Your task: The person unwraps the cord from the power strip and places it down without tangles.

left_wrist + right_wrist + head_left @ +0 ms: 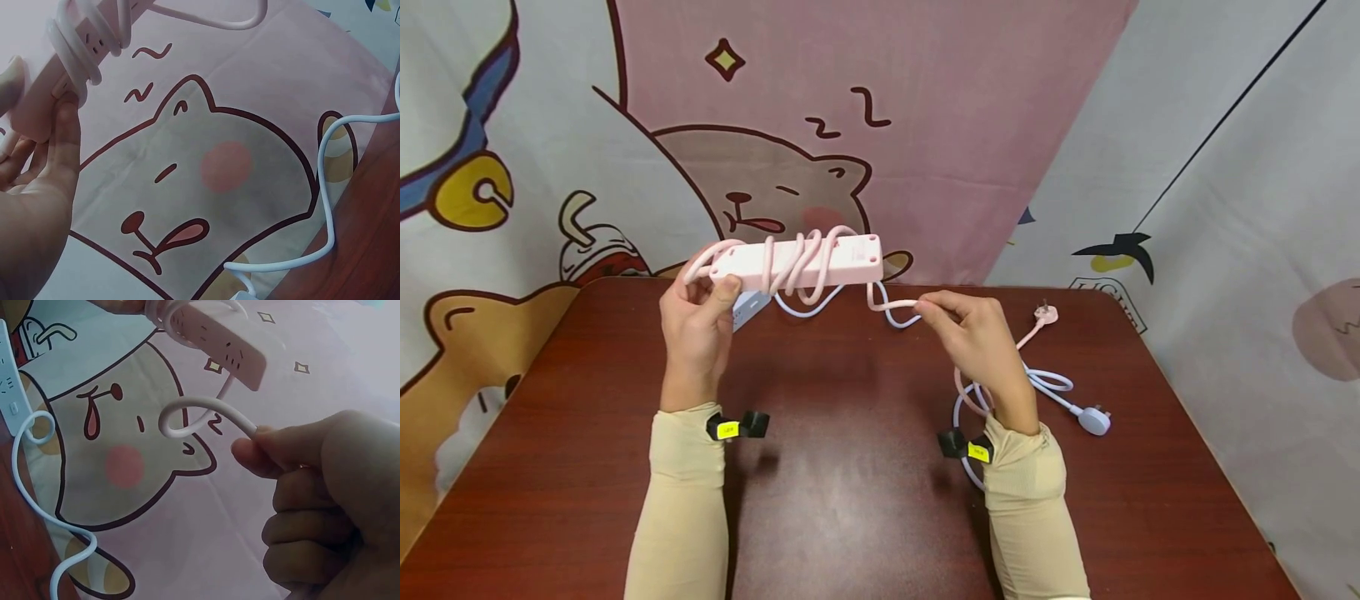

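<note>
Mid-wrap: left hand [696, 321] grips the pink power strip [797, 260] at frame centre, right hand [977, 342] pinches its pink cord [891, 305]; another loop wants steady tension.

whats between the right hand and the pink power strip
In the head view, only a short free run of pink cord spans from the right hand to the pink power strip; nothing else lies there.

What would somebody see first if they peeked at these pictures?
Probably the pink power strip held up above the dark red table, with its pink cord looped round it. The left hand grips one end, and the right hand pinches the loose cord. Behind hangs a big sleepy cartoon bear cloth.
</note>
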`<state>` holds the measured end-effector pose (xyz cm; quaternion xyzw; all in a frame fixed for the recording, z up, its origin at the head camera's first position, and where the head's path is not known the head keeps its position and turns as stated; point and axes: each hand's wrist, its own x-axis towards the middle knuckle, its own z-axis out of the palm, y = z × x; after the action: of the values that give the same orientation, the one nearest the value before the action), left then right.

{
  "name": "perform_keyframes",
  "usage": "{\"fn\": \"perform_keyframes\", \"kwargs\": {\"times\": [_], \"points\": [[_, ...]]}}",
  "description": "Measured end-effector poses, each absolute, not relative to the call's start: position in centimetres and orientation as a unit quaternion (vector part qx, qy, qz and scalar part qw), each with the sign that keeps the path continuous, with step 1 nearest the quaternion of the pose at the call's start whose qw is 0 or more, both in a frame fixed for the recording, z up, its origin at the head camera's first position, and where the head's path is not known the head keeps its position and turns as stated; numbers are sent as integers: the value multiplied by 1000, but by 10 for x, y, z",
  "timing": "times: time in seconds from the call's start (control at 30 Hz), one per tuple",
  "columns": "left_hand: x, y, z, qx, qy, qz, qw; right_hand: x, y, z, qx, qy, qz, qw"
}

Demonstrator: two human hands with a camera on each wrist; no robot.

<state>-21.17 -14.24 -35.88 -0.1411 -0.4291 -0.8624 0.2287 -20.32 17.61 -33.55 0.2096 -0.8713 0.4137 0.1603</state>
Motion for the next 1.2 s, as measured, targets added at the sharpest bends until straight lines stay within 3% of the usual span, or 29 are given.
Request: {"fn": "perform_keyframes", "kwargs": {"times": [0.5, 0.9, 1.2], "points": [[-210, -142, -359, -166, -450, -855, 200, -210, 180, -338, 167, -880, 410, 174], [-206, -142, -359, -158, -488, -846, 148, -212, 180, -339, 116, -861, 433, 239], [-206, -142, -358, -143, -525, -826, 149, -208, 179, -334, 113, -831, 470, 274]]}}
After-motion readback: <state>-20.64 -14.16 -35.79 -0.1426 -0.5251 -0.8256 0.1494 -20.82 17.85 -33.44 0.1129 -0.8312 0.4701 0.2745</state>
